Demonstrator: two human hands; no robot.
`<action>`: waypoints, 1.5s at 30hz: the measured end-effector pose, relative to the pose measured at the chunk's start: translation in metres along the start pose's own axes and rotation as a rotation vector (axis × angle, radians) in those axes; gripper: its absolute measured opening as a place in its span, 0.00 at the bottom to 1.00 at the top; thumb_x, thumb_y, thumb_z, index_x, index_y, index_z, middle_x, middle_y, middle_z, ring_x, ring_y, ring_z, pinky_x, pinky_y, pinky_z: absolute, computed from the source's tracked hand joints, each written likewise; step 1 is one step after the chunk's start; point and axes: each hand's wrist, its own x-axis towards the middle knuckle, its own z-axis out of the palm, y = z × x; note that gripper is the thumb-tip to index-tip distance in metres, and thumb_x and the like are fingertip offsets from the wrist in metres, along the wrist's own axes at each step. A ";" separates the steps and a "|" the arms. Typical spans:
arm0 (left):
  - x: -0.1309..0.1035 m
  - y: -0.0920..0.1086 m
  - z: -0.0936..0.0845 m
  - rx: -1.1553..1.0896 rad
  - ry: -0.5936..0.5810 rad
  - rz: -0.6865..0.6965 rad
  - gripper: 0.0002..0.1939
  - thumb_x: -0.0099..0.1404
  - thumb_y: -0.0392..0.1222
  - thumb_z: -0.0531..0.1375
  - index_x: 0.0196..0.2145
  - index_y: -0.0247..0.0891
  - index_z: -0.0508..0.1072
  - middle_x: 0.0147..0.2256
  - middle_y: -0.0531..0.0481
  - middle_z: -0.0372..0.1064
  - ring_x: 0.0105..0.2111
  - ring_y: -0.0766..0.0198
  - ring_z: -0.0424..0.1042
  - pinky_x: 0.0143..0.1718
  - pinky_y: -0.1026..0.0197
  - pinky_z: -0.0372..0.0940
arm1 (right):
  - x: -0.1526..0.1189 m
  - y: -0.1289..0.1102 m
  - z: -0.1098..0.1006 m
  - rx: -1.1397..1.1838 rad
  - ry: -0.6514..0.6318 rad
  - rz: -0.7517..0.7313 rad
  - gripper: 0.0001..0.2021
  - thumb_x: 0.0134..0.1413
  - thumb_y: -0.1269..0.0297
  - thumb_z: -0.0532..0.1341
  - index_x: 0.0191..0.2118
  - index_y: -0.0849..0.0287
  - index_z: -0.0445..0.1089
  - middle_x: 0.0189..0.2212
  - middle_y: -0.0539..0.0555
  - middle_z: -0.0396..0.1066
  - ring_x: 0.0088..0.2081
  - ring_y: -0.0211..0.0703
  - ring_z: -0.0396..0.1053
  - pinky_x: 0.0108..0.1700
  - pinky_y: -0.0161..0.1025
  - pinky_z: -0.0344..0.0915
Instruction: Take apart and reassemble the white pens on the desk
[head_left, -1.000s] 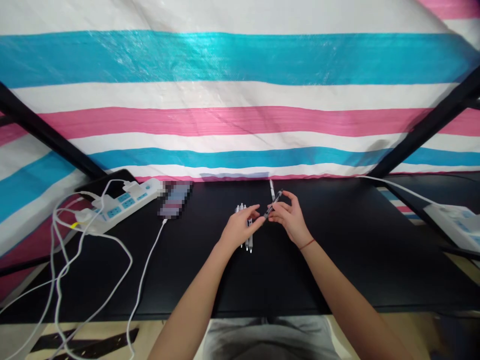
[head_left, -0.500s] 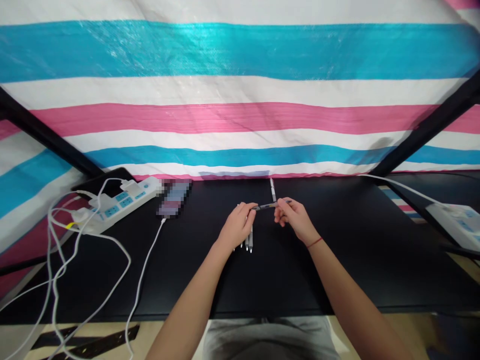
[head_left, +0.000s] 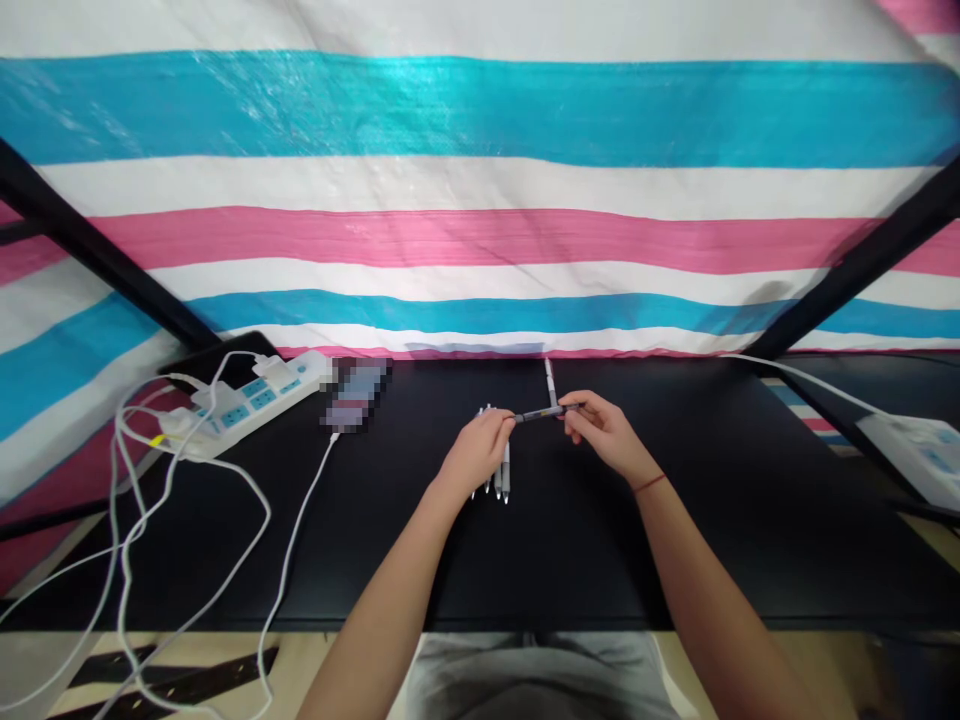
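Observation:
Both my hands hold one dark pen [head_left: 541, 412] level above the black table [head_left: 720, 520]. My left hand [head_left: 480, 452] pinches its left end and my right hand [head_left: 606, 432] grips its right end. A red string circles my right wrist. Under my left hand lies a bunch of several white pens [head_left: 501, 478], partly hidden by the fingers. One more white pen [head_left: 550, 381] lies alone just behind the held pen, pointing toward the striped sheet.
A white power strip [head_left: 247, 403] with plugs and white cables [head_left: 187, 500] sits at the left. A phone [head_left: 357, 391] lies beside it with a cable attached. Another power strip [head_left: 911, 458] is at the right edge. A striped sheet [head_left: 480, 200] hangs behind.
The dark pen went from tilted to level between my hands, which have drawn slightly apart along it. The view shifted a little.

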 end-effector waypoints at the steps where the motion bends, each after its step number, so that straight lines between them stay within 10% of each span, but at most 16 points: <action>1: 0.000 0.001 -0.001 -0.018 0.013 0.000 0.14 0.71 0.41 0.47 0.44 0.37 0.70 0.37 0.47 0.70 0.39 0.59 0.70 0.44 0.57 0.65 | 0.000 0.001 0.000 0.019 0.010 0.009 0.14 0.54 0.55 0.62 0.43 0.57 0.67 0.27 0.50 0.68 0.27 0.37 0.66 0.28 0.35 0.64; 8: -0.001 0.001 -0.003 -0.067 0.043 0.053 0.13 0.70 0.41 0.49 0.48 0.39 0.69 0.38 0.47 0.67 0.41 0.61 0.69 0.46 0.59 0.64 | 0.004 0.008 -0.004 -0.024 0.051 0.131 0.15 0.53 0.51 0.61 0.32 0.60 0.68 0.24 0.52 0.70 0.21 0.35 0.64 0.23 0.34 0.62; 13: -0.001 0.000 -0.003 -0.071 0.062 0.029 0.13 0.71 0.40 0.48 0.47 0.39 0.69 0.38 0.48 0.67 0.41 0.61 0.69 0.45 0.59 0.64 | 0.003 0.006 -0.003 0.079 0.089 0.100 0.19 0.49 0.53 0.65 0.43 0.57 0.66 0.36 0.54 0.72 0.30 0.39 0.69 0.26 0.35 0.66; 18: -0.001 -0.001 -0.004 -0.066 0.059 0.027 0.13 0.71 0.41 0.48 0.48 0.40 0.68 0.38 0.48 0.66 0.41 0.61 0.69 0.46 0.59 0.64 | 0.003 0.005 -0.003 -0.033 0.023 0.176 0.19 0.55 0.47 0.57 0.29 0.61 0.68 0.21 0.51 0.68 0.19 0.34 0.62 0.20 0.33 0.58; 23: -0.001 -0.001 -0.004 -0.047 0.054 0.014 0.13 0.71 0.41 0.47 0.48 0.39 0.68 0.37 0.48 0.65 0.41 0.61 0.68 0.46 0.59 0.63 | 0.003 0.002 -0.002 0.106 0.073 0.097 0.19 0.50 0.53 0.64 0.45 0.57 0.67 0.26 0.49 0.69 0.24 0.36 0.65 0.25 0.34 0.63; 29: 0.000 -0.001 -0.004 -0.043 0.051 0.015 0.13 0.71 0.40 0.47 0.47 0.38 0.68 0.38 0.47 0.65 0.41 0.61 0.68 0.46 0.59 0.63 | 0.003 0.006 -0.002 0.009 0.045 0.174 0.17 0.55 0.49 0.58 0.31 0.61 0.68 0.22 0.51 0.69 0.20 0.34 0.63 0.20 0.32 0.57; 45: 0.000 -0.004 -0.003 -0.048 0.064 -0.001 0.14 0.71 0.41 0.47 0.47 0.40 0.69 0.37 0.48 0.67 0.40 0.61 0.69 0.45 0.59 0.64 | 0.003 0.006 -0.004 0.107 0.077 0.109 0.16 0.49 0.54 0.65 0.39 0.58 0.67 0.31 0.53 0.72 0.29 0.40 0.69 0.25 0.35 0.66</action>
